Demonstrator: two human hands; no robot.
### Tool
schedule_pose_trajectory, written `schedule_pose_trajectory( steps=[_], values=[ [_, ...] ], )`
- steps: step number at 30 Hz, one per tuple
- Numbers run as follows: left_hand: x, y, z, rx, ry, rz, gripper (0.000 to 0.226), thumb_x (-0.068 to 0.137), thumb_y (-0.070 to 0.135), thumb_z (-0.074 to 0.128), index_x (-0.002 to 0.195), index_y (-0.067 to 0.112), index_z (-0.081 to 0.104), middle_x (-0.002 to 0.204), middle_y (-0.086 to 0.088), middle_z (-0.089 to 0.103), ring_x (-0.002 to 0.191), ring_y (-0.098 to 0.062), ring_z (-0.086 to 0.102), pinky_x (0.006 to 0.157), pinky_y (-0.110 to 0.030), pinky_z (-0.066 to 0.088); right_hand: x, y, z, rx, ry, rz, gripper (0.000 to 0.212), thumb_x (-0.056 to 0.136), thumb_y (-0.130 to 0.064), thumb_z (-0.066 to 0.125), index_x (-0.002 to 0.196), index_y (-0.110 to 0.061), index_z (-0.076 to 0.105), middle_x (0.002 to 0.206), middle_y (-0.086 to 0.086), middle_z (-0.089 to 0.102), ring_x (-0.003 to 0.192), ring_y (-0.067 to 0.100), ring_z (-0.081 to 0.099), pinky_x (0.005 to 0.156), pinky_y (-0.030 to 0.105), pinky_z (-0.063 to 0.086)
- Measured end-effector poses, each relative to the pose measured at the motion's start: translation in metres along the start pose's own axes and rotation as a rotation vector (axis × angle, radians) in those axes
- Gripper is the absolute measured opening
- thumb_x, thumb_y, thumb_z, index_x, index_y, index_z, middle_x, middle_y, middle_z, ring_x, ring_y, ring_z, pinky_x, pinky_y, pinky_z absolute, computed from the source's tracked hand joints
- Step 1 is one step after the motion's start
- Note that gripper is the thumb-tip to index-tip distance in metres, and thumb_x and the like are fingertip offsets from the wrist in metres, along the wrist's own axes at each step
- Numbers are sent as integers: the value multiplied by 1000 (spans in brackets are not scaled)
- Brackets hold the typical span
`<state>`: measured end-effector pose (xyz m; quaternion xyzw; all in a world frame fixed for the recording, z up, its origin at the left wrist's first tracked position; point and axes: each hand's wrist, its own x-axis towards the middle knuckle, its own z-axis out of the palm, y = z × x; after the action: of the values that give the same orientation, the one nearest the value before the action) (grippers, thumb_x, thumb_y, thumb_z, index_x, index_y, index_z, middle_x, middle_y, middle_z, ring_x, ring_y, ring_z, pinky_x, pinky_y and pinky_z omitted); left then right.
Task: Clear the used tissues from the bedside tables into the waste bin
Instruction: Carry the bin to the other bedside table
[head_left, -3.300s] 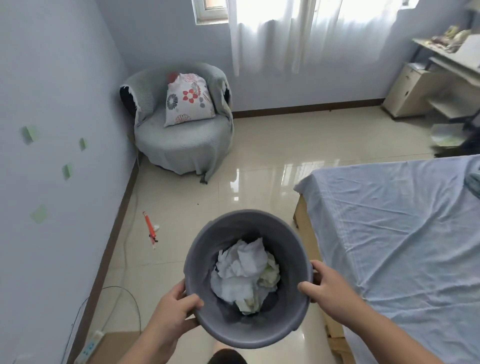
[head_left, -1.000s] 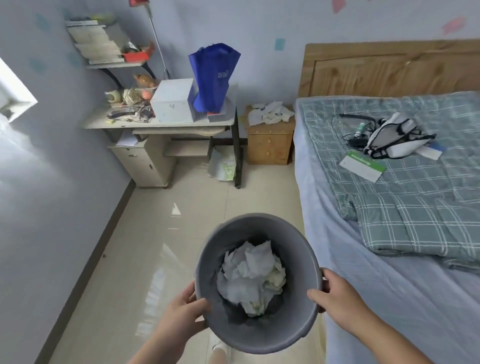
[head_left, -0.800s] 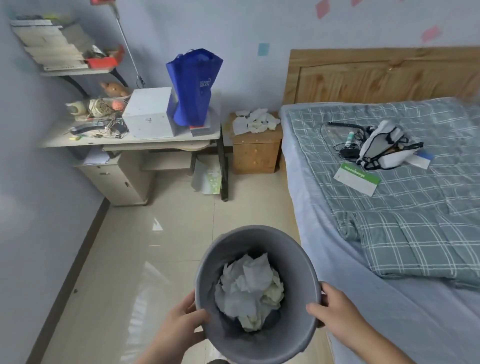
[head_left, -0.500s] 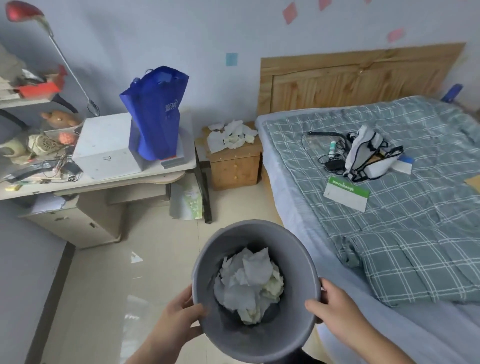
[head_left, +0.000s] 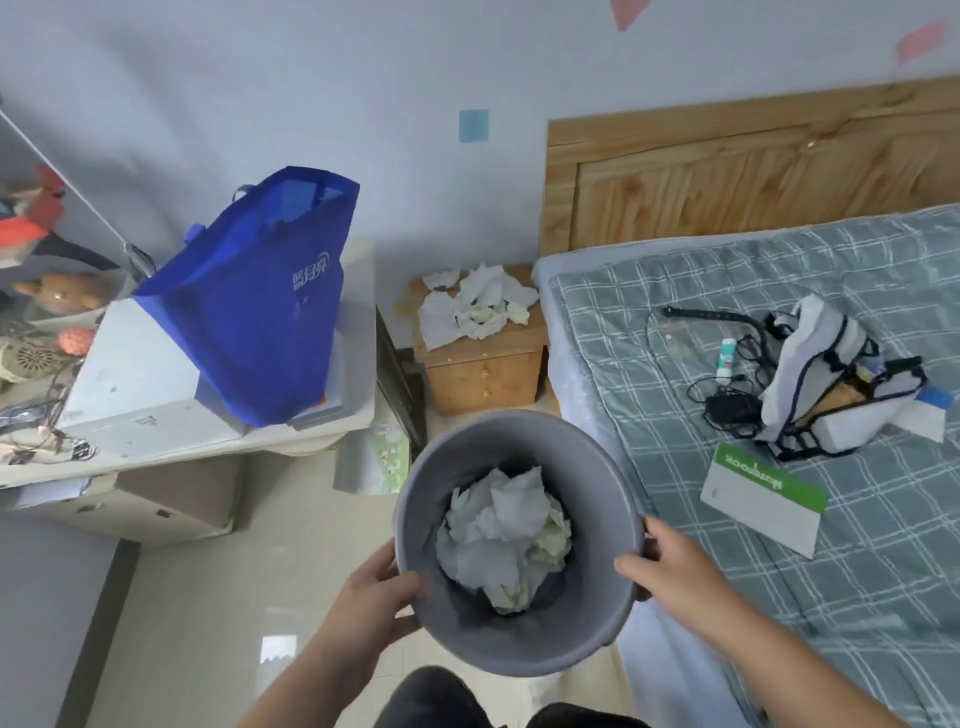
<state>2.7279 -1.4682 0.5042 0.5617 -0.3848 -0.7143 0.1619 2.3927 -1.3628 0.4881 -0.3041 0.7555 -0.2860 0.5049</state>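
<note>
Used tissues (head_left: 475, 306) lie in a crumpled white heap on top of the small wooden bedside table (head_left: 483, 376), far across the room, just beside the bed (head_left: 779, 582) on its right and the desk (head_left: 156, 452) on its left. Nearer, the grey waste bin (head_left: 519, 649) is held up by both hands. The left hand (head_left: 371, 605) grips the left side of the rim and the right hand (head_left: 670, 571) grips the right side, each with the thumb over the edge and the fingers curled round the outer wall. More crumpled tissues (head_left: 501, 540) fill the bottom of the bin. A blue bag (head_left: 254, 312) stands upright on the desk. On the checked bedcover lie a white pouch (head_left: 821, 384), black cables (head_left: 727, 410) and a green-and-white card (head_left: 761, 496).
</note>
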Motion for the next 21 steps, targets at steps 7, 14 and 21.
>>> schedule_pose_trajectory(
  steps=[7,14,21],
  values=[
    [93,76,-16,-32,10,45,61,70,9,68,126,31,78,119,-8,80,109,-31,77,79,-37,67,98,-76,-12,34,-7,-6,28,75,-18,66,94,-37,72,88,20,73,67,19,60,60,34,52],
    [207,131,-40,-2,-32,-100,56,67,11,69,117,32,81,115,-6,82,104,-26,79,76,-32,67,193,-113,-6,20,12,142,28,71,-31,68,96,-41,72,87,3,79,80,26,75,68,36,61],
    [343,147,-36,7,101,-207,50,66,8,66,113,20,79,108,-9,83,89,-24,80,64,-30,65,318,-108,8,234,139,318,40,70,-19,66,107,-32,73,95,-6,82,87,15,80,74,38,66]
  ],
)
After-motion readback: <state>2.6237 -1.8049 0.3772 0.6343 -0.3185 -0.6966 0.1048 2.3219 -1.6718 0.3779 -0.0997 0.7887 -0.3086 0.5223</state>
